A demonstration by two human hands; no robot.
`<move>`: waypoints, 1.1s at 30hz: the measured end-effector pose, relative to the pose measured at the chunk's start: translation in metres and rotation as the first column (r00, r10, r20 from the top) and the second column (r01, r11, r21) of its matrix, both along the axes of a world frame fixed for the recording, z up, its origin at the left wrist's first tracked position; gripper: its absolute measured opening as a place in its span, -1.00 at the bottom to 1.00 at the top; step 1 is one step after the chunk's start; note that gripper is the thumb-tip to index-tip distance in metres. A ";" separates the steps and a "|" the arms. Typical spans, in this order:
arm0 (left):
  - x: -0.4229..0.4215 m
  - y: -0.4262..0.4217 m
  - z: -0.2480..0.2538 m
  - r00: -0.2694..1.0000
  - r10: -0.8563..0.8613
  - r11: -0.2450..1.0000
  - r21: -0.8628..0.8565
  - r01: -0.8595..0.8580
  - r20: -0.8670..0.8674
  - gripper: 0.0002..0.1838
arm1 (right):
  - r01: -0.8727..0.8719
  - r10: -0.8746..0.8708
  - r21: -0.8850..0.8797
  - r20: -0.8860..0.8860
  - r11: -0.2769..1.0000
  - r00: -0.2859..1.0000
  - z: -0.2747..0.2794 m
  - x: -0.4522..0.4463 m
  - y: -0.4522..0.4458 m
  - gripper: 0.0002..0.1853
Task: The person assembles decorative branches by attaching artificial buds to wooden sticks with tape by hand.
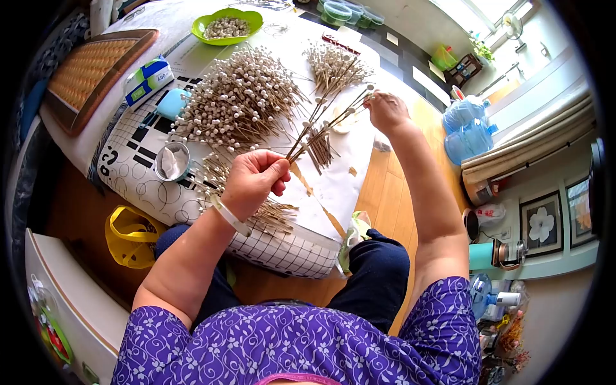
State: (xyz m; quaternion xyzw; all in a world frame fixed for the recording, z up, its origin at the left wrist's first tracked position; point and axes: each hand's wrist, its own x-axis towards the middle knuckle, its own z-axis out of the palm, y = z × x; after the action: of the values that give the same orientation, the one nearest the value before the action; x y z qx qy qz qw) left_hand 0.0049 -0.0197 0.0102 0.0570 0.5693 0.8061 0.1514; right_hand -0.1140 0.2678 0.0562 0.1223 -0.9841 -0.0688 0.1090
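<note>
My left hand (258,179) is closed round the lower ends of a few thin brown stems (314,125) tipped with pale beads, which fan up and to the right. At the upper tip of one stem, my right hand (386,110) is pinched; whether a bead is between its fingers is too small to tell. Behind my left hand lies a large heap of white-beaded stems (240,96). A smaller beaded bundle (333,64) lies further back, and a short bundle of bare sticks (319,149) rests beneath the held stems. More stems (273,215) lie by my left wrist.
A green bowl (256,27) of beads stands at the back of the table. A tissue pack (149,80), a light blue object (173,104) and a cup (172,149) with white contents are at the left. A yellow bag (131,239) is below; water jugs (468,138) stand right.
</note>
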 end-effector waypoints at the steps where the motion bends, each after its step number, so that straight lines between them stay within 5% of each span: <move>1: 0.000 0.000 0.000 1.000 -0.005 1.000 0.004 0.005 0.000 -0.87 | 0.033 -0.045 0.155 0.074 0.987 0.996 0.011 -0.001 -0.013 -0.81; 8: -0.001 -0.005 0.002 1.000 -0.011 0.999 0.040 0.010 0.011 -0.87 | 0.007 -0.073 0.230 0.278 0.973 0.958 -0.001 -0.025 -0.029 -0.84; 21: -0.004 -0.003 0.000 1.000 -0.019 0.999 0.038 0.019 0.009 -0.88 | 0.062 -0.168 0.272 0.387 0.960 0.907 -0.027 -0.054 -0.021 -0.77; 24: -0.004 -0.005 -0.003 1.000 -0.016 0.998 0.058 0.015 0.008 -0.88 | 0.107 -0.163 0.166 0.373 0.980 0.913 -0.044 -0.066 -0.007 -0.73; 27: -0.004 -0.004 -0.002 1.000 -0.013 0.998 0.067 0.013 0.000 -0.88 | 0.183 -0.164 -0.023 0.337 0.983 0.927 -0.042 -0.064 -0.005 -0.70; 29: -0.004 -0.004 0.000 1.000 -0.018 0.999 0.048 0.017 0.009 -0.89 | -0.023 -0.059 0.309 0.252 0.951 0.966 -0.013 -0.038 -0.020 -0.73; 30: -0.004 -0.005 0.001 1.000 -0.018 0.999 0.049 0.017 0.009 -0.89 | -0.023 -0.059 0.311 0.251 0.950 0.966 -0.008 -0.028 -0.018 -0.73; 32: -0.004 -0.005 0.003 1.000 0.004 0.999 0.044 -0.005 0.020 -0.89 | -0.090 0.102 0.151 -0.072 0.984 0.992 0.004 -0.007 -0.013 -0.88; 33: -0.005 -0.005 0.003 1.000 0.006 0.999 0.049 -0.006 0.014 -0.89 | -0.031 0.042 0.129 -0.083 0.991 0.996 0.012 0.004 -0.014 -0.83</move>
State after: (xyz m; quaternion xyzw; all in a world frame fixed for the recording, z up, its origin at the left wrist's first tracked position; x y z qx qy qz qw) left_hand 0.0003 -0.0249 0.0129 0.0535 0.5487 0.8205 0.1513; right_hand -0.1099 0.2541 0.0682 0.1439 -0.9697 -0.1347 0.1443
